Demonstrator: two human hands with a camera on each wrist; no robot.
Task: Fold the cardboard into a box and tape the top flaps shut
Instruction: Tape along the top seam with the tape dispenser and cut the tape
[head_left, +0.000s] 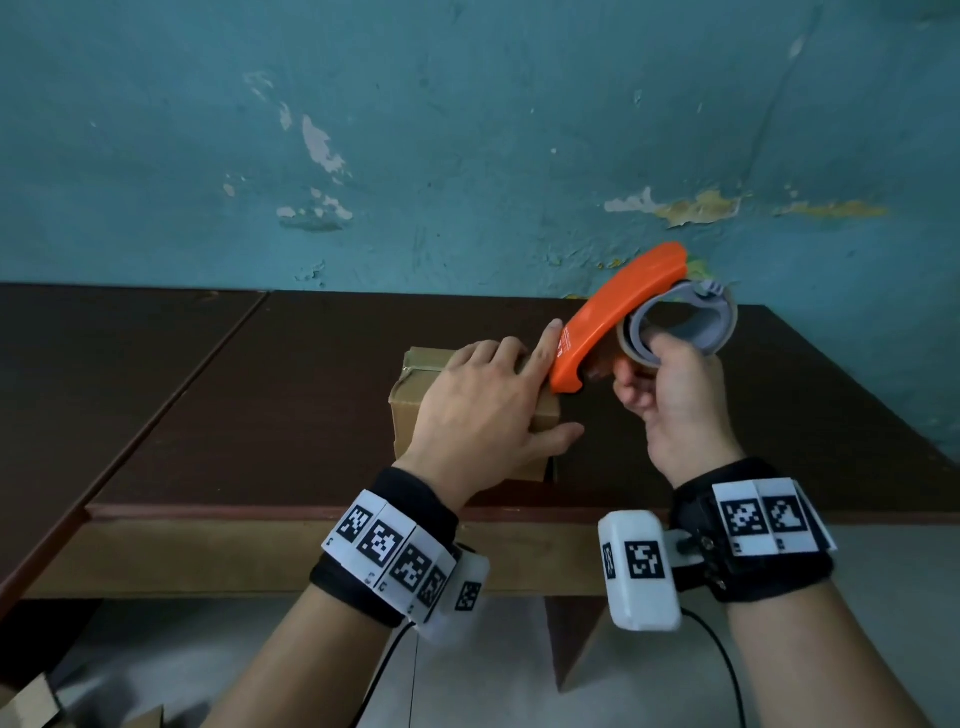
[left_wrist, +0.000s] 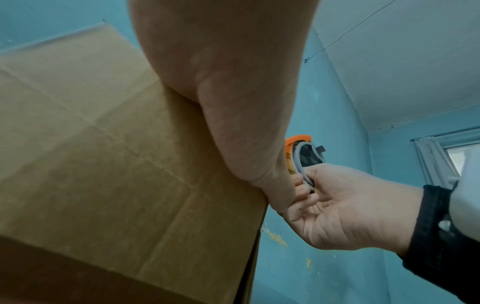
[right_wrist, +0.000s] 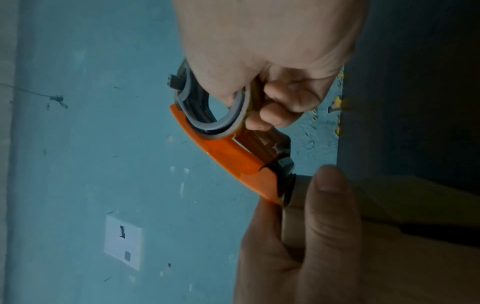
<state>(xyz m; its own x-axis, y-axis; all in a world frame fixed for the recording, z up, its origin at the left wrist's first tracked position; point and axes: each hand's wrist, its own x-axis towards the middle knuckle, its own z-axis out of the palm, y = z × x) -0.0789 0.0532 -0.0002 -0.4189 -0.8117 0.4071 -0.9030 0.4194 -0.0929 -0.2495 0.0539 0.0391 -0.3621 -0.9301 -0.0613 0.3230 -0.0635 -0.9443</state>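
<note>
Resting on the dark table (head_left: 291, 405): one cardboard box (head_left: 410, 415), flaps closed, top largely hidden under the left hand (head_left: 483, 410). Tape on the far top corner only partly visible. Left hand: flat on the box top, fingers extended, forefinger tip against the dispenser's nose. Orange tape dispenser (head_left: 618, 312): tilted, nose at the box's right top edge; blade and contact point concealed by the fingers. Right hand (head_left: 675, 400): fingers curled through the grey tape roll (head_left: 675, 327), gripping the dispenser. Box base cut off in both wrist views.
</note>
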